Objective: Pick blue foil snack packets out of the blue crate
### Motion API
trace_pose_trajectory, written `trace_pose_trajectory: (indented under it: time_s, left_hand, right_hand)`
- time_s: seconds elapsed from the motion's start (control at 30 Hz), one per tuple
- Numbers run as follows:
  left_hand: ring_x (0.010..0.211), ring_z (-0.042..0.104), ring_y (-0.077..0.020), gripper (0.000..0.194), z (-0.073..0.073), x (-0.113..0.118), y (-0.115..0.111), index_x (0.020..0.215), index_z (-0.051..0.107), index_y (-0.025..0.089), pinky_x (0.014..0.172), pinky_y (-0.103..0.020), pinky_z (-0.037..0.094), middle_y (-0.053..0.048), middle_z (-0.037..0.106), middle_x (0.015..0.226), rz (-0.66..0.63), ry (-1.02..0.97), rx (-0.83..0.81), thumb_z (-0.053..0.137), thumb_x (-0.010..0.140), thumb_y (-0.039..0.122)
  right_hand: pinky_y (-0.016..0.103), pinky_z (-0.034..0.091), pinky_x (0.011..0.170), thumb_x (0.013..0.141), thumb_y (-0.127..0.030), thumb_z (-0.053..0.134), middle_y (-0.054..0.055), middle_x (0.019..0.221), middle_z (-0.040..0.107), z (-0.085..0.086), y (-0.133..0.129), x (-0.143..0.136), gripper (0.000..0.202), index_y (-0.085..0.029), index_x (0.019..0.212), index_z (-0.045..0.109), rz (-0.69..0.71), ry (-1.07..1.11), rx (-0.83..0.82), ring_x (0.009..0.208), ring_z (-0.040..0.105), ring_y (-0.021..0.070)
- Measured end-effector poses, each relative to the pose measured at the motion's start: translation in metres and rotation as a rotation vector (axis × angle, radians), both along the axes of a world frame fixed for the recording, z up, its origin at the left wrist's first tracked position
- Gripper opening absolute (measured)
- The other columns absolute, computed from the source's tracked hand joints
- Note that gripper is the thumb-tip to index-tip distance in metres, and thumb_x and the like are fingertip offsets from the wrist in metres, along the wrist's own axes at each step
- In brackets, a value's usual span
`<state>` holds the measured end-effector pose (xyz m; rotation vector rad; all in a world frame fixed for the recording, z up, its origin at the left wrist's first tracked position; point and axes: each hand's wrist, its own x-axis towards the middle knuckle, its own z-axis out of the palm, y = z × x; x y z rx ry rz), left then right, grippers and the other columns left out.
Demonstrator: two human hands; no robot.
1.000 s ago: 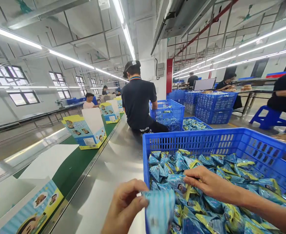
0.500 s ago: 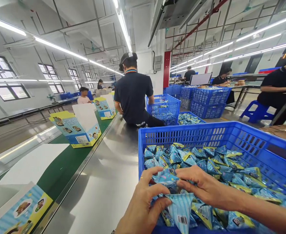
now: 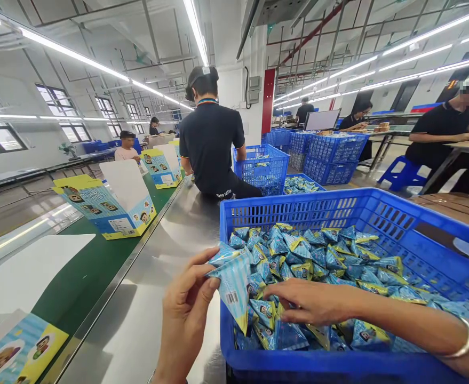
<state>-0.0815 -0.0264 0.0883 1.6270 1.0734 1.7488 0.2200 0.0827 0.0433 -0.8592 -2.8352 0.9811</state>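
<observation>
While right hand (image 3: 306, 301) digs, left hand (image 3: 186, 314) pinches packets (image 3: 232, 280).

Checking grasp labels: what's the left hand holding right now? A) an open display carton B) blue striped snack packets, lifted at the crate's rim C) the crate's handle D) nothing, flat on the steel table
B: the left hand pinches blue striped packets raised at the near-left rim of the blue crate, while the right hand reaches into the packets in the crate.
</observation>
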Motion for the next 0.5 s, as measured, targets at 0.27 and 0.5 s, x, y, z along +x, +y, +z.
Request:
trace_pose_trajectory:
  time_s: [0.27,0.5]
  left_hand:
    - [0.127,0.079,-0.0276,0.013,0.001,-0.005,-0.004,0.109,0.088,0.024,0.098,-0.029,0.066,-0.011,0.079,0.145,0.006,-0.084,0.009,0.079,0.11,0.033]
    - [0.129,0.079,-0.0289,0.01,-0.001,-0.009,-0.003,0.108,0.087,0.024,0.098,-0.03,0.067,-0.012,0.078,0.146,-0.03,-0.115,0.033,0.079,0.109,0.03]
  right_hand:
    - [0.032,0.036,0.068,0.096,-0.061,0.069,-0.004,0.066,0.049,-0.012,0.016,-0.003,0.043,-0.024,0.078,0.058,0.032,0.011,-0.149,0.064,0.048,0.0185]
    - [0.028,0.032,0.058,0.099,-0.098,0.049,-0.006,0.067,0.032,0.012,0.031,0.006,0.078,-0.027,0.071,0.036,-0.216,0.178,-0.116,0.061,0.036,0.0138]
